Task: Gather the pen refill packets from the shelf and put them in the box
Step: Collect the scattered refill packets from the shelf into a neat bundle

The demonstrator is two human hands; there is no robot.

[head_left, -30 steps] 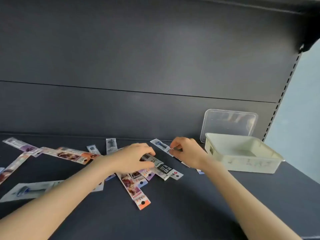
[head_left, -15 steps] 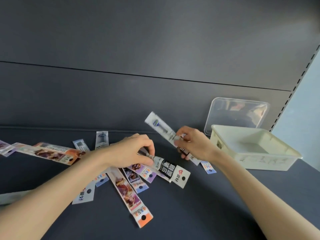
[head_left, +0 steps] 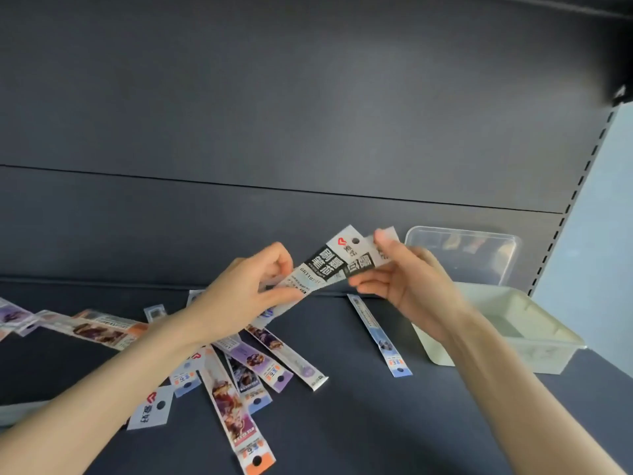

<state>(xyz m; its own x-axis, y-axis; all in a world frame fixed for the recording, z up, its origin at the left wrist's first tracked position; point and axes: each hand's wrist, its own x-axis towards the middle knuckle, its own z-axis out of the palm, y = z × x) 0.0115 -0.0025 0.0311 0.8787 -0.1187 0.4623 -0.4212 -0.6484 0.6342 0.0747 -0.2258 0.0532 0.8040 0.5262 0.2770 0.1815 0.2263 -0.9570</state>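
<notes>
My left hand (head_left: 239, 296) pinches the lower end of a black-and-white refill packet (head_left: 322, 269) raised above the shelf. My right hand (head_left: 407, 279) grips the upper ends of that packet and of another packet (head_left: 383, 250) tucked behind it. Several more packets lie scattered on the dark shelf: a long orange-tipped one (head_left: 233, 409), purple ones (head_left: 253, 361), a blue-tipped one (head_left: 376, 334) and a white one (head_left: 150, 409). The pale open box (head_left: 534, 351) stands on the shelf just right of my right hand, and I see no packets in it.
A clear plastic lid (head_left: 462, 258) leans against the shelf's back wall behind the box. More packets (head_left: 99, 329) lie at the far left. A slotted upright (head_left: 575, 197) marks the shelf's right end, and an upper shelf overhangs.
Both hands have lifted off the shelf. The black-and-white packet rose with my left hand and now spans both hands; my right hand moved up and to the right with its packet.
</notes>
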